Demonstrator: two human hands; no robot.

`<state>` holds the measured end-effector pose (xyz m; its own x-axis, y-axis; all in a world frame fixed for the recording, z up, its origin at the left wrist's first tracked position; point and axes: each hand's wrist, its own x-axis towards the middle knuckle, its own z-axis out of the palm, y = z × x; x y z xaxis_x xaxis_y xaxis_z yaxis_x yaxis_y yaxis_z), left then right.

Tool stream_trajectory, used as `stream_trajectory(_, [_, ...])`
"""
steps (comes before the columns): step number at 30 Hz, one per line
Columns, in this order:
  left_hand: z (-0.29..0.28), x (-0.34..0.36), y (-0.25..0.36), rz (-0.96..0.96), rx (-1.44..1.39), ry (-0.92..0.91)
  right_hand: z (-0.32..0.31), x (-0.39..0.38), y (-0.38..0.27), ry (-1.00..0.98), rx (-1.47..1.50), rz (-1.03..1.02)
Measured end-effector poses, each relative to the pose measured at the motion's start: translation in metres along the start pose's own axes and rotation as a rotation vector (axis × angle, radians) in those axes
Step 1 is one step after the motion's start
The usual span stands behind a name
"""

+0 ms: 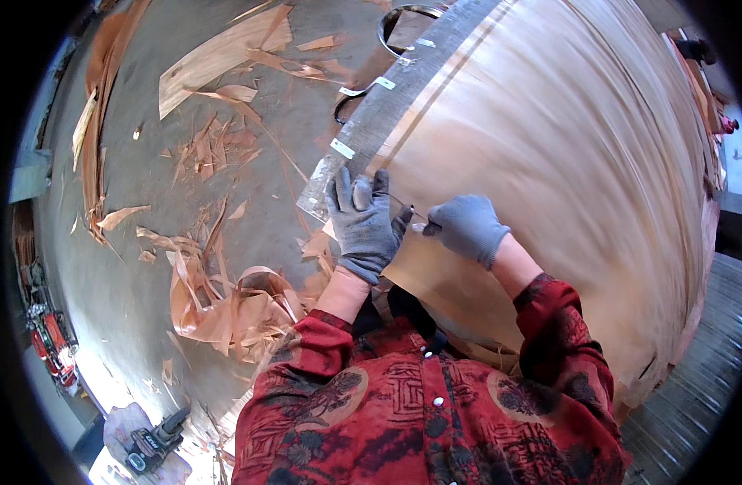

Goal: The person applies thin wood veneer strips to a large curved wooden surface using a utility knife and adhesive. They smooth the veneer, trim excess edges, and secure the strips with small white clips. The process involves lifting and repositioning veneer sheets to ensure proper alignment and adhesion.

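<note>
A broad stack of thin, tan wood veneer sheets spreads out to my right, with a long grey strip along its left edge. My left hand, in a grey glove, lies over the strip's near end and the veneer's corner, fingers stretched and spread. Just to its right, my right hand, also gloved, is closed in a fist above the near edge of the veneer. A small whitish bit shows at its fingers, and a thin dark line runs toward my left hand. What the fist holds is mostly hidden.
Torn veneer scraps litter the grey floor at the left, with a larger veneer piece farther off. White tabs sit along the strip, near a metal hoop. A dark power tool lies at the lower left.
</note>
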<state>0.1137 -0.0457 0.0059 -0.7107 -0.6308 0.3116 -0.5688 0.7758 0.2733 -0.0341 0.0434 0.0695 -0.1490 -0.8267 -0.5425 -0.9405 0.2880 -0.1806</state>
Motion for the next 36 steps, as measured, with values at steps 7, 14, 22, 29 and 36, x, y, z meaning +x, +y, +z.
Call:
stream_trajectory(7, [-0.004, -0.008, -0.001, 0.019, -0.065, -0.055, 0.006, 0.004, -0.004, 0.09, -0.007, 0.164])
stream_trajectory(14, [-0.017, -0.012, 0.009, -0.03, -0.014, -0.137, 0.005, 0.004, 0.0, 0.044, -0.002, 0.129])
stream_trajectory(22, [0.007, 0.031, 0.064, -0.06, -0.893, 0.221, -0.005, 0.002, 0.006, -0.06, 0.094, 0.057])
stream_trajectory(29, [0.055, 0.03, 0.073, 0.046, -0.639, 0.274, 0.002, -0.008, 0.03, -0.009, 0.299, -0.021])
stream_trajectory(36, [0.068, 0.033, 0.072, 0.164, -0.109, 0.237, 0.0, -0.048, 0.029, 0.079, 0.246, 0.153])
